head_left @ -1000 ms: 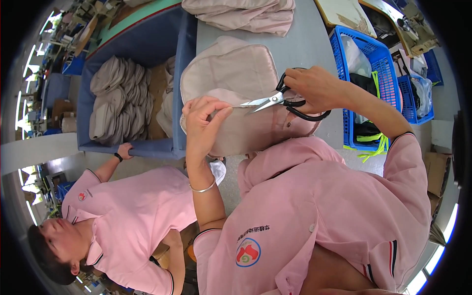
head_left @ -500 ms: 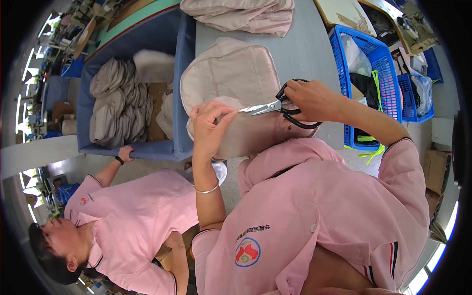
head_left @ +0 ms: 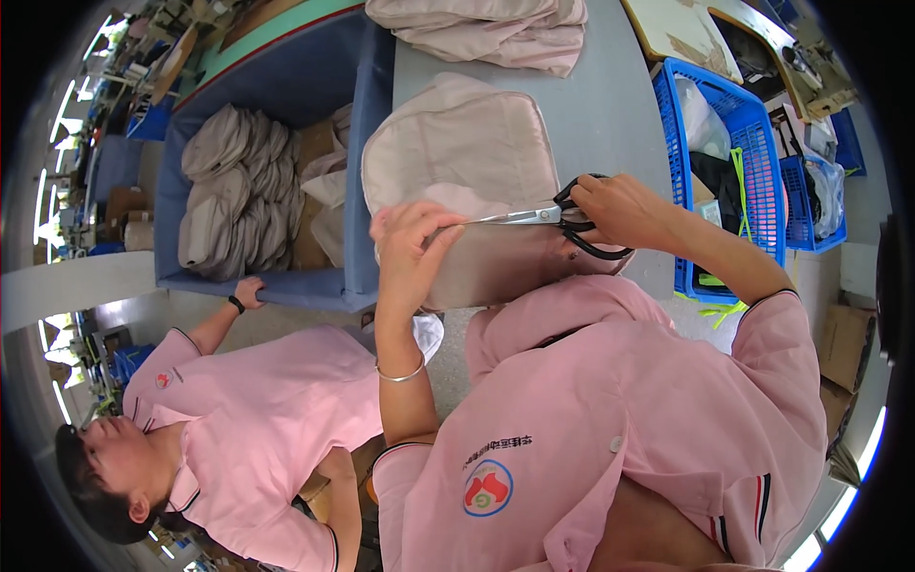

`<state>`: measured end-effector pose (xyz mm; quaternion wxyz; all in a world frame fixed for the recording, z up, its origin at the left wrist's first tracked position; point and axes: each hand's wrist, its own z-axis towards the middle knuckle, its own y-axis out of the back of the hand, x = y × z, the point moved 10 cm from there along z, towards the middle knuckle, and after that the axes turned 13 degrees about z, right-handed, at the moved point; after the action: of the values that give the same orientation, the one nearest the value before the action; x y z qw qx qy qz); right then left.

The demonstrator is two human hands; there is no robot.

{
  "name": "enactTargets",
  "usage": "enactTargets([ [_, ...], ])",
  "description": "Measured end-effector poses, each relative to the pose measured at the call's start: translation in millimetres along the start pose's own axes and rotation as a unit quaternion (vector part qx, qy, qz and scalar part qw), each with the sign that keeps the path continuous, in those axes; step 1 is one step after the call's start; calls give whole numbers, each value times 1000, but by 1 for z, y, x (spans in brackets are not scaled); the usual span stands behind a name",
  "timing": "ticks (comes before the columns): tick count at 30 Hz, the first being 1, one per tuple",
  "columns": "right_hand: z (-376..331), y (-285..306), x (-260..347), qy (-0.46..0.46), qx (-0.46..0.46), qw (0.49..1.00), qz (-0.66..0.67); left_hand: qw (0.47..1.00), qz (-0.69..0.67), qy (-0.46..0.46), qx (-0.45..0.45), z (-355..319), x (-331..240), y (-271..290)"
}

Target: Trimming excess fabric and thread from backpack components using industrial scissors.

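A beige padded fabric piece (head_left: 462, 143), with a seamed edge and rounded corners, lies on the grey table in front of me. My right hand (head_left: 610, 210) grips black-handled scissors (head_left: 534, 217), their blades closed and pointing left across the piece. At the scissor tips, my left hand (head_left: 412, 243) has thumb and finger pinched together. Whatever sits in that pinch is too small to make out. The lower part of the fabric hangs toward my lap, partly hidden by my left hand.
Left of the table, a blue bin (head_left: 367, 172) holds several beige pieces (head_left: 233, 191). A co-worker (head_left: 276, 400) in pink rests a hand on its rim. More beige fabric (head_left: 496, 33) is piled at the table's far end. A blue basket (head_left: 672, 143) stands at the right.
The scissor blades have gone from slightly apart to closed beside my left fingers. A blurred pale piece seen over the bin is no longer there. The whole view has shifted slightly.
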<state>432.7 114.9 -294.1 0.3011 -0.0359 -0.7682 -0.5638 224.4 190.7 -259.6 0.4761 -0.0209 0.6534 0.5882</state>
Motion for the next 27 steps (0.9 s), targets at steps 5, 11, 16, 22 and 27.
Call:
enactTargets([
  [5, -2, 6, -3, -4, -55, 998, -13, 992, -45, 102, -65, -14, 40, 14],
  [11, 9, 10, 10, 44, -79, 994, -55, 989, -41, 106, -93, -23, 41, 12],
  [16, 11, 3, 8, 35, -48, 997, -45, 988, -52, 103, -98, -24, 41, 14],
  [22, 10, -4, -1, 34, -50, 997, -47, 987, -67, 110, -98, -25, 41, 13],
  [27, 13, 12, 5, 56, -102, 992, -52, 987, -62, 115, -92, -24, 41, 10],
])
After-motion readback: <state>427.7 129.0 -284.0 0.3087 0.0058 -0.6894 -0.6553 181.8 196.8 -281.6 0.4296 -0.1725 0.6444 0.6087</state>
